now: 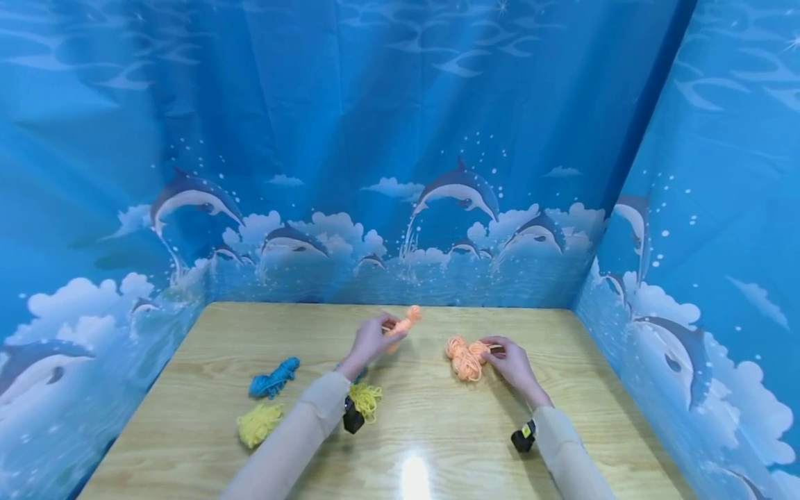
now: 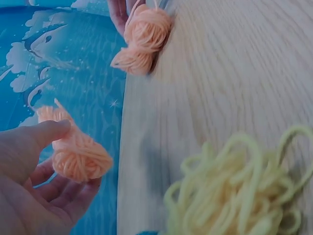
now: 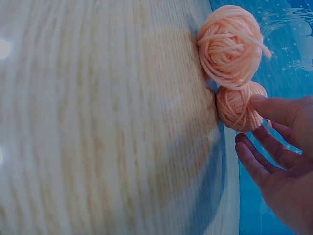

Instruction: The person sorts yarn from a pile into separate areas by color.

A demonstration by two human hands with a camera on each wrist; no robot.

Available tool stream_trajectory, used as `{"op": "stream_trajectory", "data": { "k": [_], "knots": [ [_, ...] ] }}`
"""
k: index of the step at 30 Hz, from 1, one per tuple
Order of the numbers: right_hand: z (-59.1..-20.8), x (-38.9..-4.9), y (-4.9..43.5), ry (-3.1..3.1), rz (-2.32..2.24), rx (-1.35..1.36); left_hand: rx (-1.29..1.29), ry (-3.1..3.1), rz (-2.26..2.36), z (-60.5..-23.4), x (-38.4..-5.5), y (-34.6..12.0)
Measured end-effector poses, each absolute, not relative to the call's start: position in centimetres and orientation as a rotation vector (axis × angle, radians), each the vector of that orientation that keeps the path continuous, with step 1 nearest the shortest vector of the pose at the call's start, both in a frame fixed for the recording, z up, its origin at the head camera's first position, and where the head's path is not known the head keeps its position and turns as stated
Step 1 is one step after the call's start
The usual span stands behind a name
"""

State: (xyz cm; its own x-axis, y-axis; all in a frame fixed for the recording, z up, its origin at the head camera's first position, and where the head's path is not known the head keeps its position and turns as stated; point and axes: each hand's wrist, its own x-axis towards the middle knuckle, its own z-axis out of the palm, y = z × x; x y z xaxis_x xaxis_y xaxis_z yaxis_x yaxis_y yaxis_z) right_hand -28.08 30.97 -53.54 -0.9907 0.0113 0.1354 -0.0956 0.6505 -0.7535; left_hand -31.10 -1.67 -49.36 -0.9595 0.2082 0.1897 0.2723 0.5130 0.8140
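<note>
My left hand (image 1: pixel 372 340) pinches a peach yarn skein (image 2: pixel 80 159) between thumb and fingers, lifted over the far middle of the table. In the left wrist view the skein is narrow at its top and puffs out below the thumb. To the right, a cluster of peach yarn balls (image 1: pixel 464 360) lies on the table. My right hand (image 1: pixel 514 364) holds the smaller ball (image 3: pixel 234 107) at the cluster's right side, thumb on top and fingertips at its lower side. A larger peach ball (image 3: pixel 231 46) sits against it.
On the table's left lie a blue yarn skein (image 1: pixel 273 378) and a yellow-green yarn bundle (image 1: pixel 257 425). A second yellow-green bundle (image 1: pixel 365 399) is beside my left wrist, with a bit of blue yarn partly hidden behind it. A dolphin-print curtain (image 1: pixel 400 173) encloses the wooden table (image 1: pixel 475 444).
</note>
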Motion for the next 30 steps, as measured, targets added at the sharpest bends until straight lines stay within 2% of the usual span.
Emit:
{"op": "stream_trajectory", "data": {
  "k": [30],
  "knots": [
    [-53.4,-28.2,30.9,-2.751,1.277,0.029,-0.375,-2.894,-1.485,-52.0,-29.8,4.9]
  ]
}}
